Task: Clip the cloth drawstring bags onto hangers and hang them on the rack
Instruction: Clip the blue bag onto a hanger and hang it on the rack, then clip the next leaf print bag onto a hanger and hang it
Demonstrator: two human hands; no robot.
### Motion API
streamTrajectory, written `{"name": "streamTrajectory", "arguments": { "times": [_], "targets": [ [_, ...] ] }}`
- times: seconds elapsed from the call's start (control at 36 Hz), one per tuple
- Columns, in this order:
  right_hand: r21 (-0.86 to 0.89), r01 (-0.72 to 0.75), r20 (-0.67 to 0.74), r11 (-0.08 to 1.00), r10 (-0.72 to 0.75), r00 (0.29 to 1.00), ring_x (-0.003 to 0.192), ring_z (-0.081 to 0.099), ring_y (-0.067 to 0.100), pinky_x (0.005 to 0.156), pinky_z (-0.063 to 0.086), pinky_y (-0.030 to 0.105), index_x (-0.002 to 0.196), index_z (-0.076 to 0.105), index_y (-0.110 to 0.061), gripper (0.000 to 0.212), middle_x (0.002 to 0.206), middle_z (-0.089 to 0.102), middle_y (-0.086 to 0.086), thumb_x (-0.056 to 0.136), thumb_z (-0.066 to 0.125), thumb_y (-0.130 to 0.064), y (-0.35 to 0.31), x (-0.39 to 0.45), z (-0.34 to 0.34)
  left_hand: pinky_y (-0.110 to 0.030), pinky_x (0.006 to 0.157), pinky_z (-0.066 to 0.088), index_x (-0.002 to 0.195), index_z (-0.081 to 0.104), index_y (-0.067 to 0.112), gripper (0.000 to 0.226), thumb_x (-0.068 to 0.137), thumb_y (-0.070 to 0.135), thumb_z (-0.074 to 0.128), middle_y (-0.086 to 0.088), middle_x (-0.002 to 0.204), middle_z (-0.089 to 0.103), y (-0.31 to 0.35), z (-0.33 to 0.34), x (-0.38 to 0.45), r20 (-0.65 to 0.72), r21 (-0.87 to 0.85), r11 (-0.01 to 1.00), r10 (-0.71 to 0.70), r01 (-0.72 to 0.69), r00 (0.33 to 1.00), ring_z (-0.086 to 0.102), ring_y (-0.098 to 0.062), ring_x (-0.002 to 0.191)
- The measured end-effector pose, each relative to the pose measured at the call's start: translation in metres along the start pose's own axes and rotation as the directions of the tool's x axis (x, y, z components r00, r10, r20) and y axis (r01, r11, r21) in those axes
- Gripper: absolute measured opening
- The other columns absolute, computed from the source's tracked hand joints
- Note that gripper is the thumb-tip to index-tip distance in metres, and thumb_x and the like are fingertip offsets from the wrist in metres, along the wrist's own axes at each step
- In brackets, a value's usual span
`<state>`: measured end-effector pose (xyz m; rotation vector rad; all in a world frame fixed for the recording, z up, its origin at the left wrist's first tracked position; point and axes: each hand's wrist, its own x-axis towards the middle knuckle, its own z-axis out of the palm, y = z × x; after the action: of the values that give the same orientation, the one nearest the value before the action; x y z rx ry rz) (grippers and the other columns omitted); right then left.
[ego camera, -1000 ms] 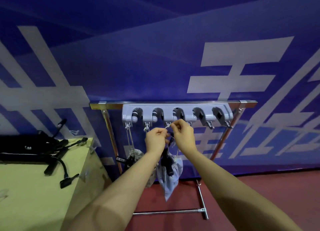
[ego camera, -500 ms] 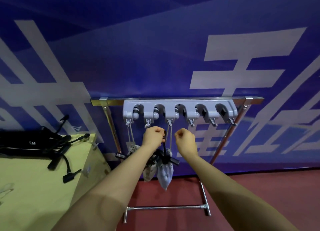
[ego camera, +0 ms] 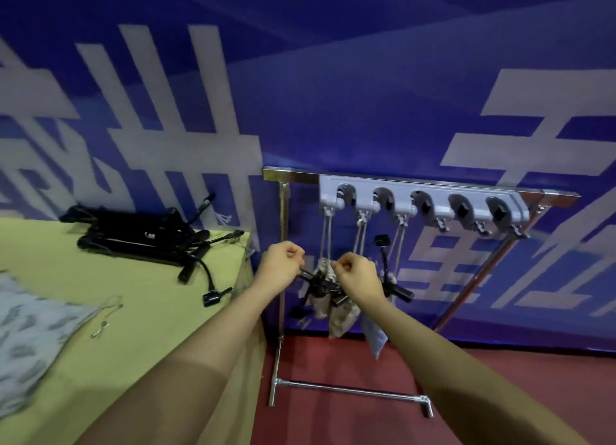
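1. Three cloth drawstring bags hang by their cords from the first three hooks of the grey hook strip, each with a black clip hanger clamped on it. They bunch close together below the strip.
2. Your left hand sits low and left of the strip, fingers curled. It seems to pinch the tip of a hanger arm, though motion blur makes that uncertain.
3. Your right hand is just below the strip's second hook, in front of the bags, fingers curled into a loose fist. I cannot tell whether it holds a cord or nothing.
4. Risk: the hangers overlap and their arms cross. Pull one sideways and it could drag its neighbour's cord off the hook.
5. Risk: a hanger clip biting only thin fabric may slip if you tug downward.
6. Two hooks at the strip's far right end stand free on the rack.
7. Left of the strip, the yellow-green table carries a pile of spare black hangers and a patterned cloth, likely more bags.
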<state>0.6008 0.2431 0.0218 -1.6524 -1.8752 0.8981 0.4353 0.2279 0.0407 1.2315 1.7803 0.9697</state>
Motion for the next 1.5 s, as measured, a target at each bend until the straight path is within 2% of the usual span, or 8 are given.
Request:
{"name": "streamTrajectory", "arguments": {
  "times": [0.08,0.28,0.56,0.81,0.92,1.17,1.33,1.5],
  "targets": [
    [-0.010,0.018,0.017,1.000,-0.018,1.000,0.056,0.044,0.012,0.061,0.037,0.031,0.070,0.048,-0.019,0.026,0.057,0.045,-0.006,0.095,0.053,-0.025,-0.030,-0.009,0.035,-0.022,0.054,0.047,0.068,0.053,0.018,0.031,0.094,0.002,0.048,-0.005,0.066,0.057,-0.022,-0.043,-0.010,-0.008,-0.028,0.999,-0.026,0.025,1.000,0.054,-0.013,0.059],
    [-0.020,0.041,0.056,0.999,-0.040,0.998,0.069,0.052,0.017,0.063,0.037,0.029,0.072,0.054,-0.020,0.021,0.059,0.049,-0.011,0.092,0.055,-0.025,-0.106,-0.027,0.121,-0.030,0.063,0.050,0.064,0.056,0.018,0.035,0.089,-0.004,0.046,-0.006,0.064,0.058,-0.078,-0.145,-0.029,-0.006,0.017,0.997,-0.075,0.075,0.997,0.054,-0.014,0.051],
    [0.020,0.095,0.171,0.995,-0.097,0.980,0.072,0.061,0.024,0.067,0.049,0.037,0.081,0.061,-0.013,0.014,0.073,0.065,0.006,0.092,0.054,-0.020,-0.194,-0.045,0.237,-0.038,0.090,0.052,0.096,0.068,0.006,0.020,0.093,0.011,0.049,-0.015,0.101,0.070,-0.159,-0.268,-0.054,-0.083,0.075,0.982,-0.165,0.171,0.983,0.064,-0.030,0.098],
    [0.011,0.190,0.354,0.982,-0.181,0.917,0.085,0.061,0.021,0.076,0.051,0.039,0.088,0.066,-0.014,0.013,0.090,0.068,0.003,0.090,0.054,-0.019,-0.236,-0.047,0.332,-0.024,0.059,0.042,0.102,0.064,0.009,0.018,0.093,0.013,0.048,-0.008,0.106,0.067,-0.230,-0.340,-0.068,-0.222,0.236,0.922,-0.255,0.306,0.941,0.056,-0.020,0.083],
    [-0.050,0.268,0.446,0.962,-0.219,0.868,0.092,0.060,0.023,0.080,0.049,0.036,0.096,0.067,-0.012,0.016,0.102,0.067,0.007,0.091,0.053,-0.019,-0.247,-0.041,0.359,-0.036,0.087,0.052,0.104,0.066,0.007,0.019,0.087,0.012,0.060,-0.010,0.109,0.068,-0.256,-0.348,-0.068,-0.268,0.292,0.880,-0.300,0.374,0.915,0.063,-0.027,0.099],
    [-0.186,0.515,0.639,0.837,-0.295,0.710,0.121,0.043,0.027,0.100,0.040,0.036,0.135,0.048,-0.025,0.049,0.133,0.048,0.005,0.089,0.050,-0.009,-0.253,-0.015,0.405,-0.038,0.103,0.033,0.122,0.052,0.019,0.048,0.080,0.036,0.068,-0.007,0.130,0.046,-0.283,-0.338,-0.050,-0.297,0.460,0.738,-0.396,0.493,0.869,0.037,-0.030,0.124],
    [-0.256,0.680,0.694,0.687,-0.359,0.624,0.127,0.036,0.026,0.102,0.024,0.036,0.135,0.048,-0.031,0.048,0.142,0.040,0.000,0.089,0.053,-0.021,-0.254,-0.004,0.429,-0.034,0.096,0.039,0.122,0.050,0.014,0.040,0.085,0.024,0.062,-0.009,0.126,0.048,-0.295,-0.337,-0.041,-0.329,0.583,0.666,-0.331,0.466,0.885,0.043,-0.027,0.118],
    [-0.196,0.659,0.572,0.726,-0.461,0.679,0.113,0.045,0.020,0.093,0.019,0.035,0.108,0.068,-0.028,0.026,0.119,0.058,-0.006,0.097,0.045,-0.031,-0.255,0.004,0.433,-0.031,0.058,0.040,0.098,0.062,0.003,0.021,0.093,0.020,0.052,-0.008,0.085,0.058,-0.290,-0.354,-0.038,-0.306,0.427,0.832,-0.235,0.354,0.923,0.054,-0.021,0.075]
  ]
}}
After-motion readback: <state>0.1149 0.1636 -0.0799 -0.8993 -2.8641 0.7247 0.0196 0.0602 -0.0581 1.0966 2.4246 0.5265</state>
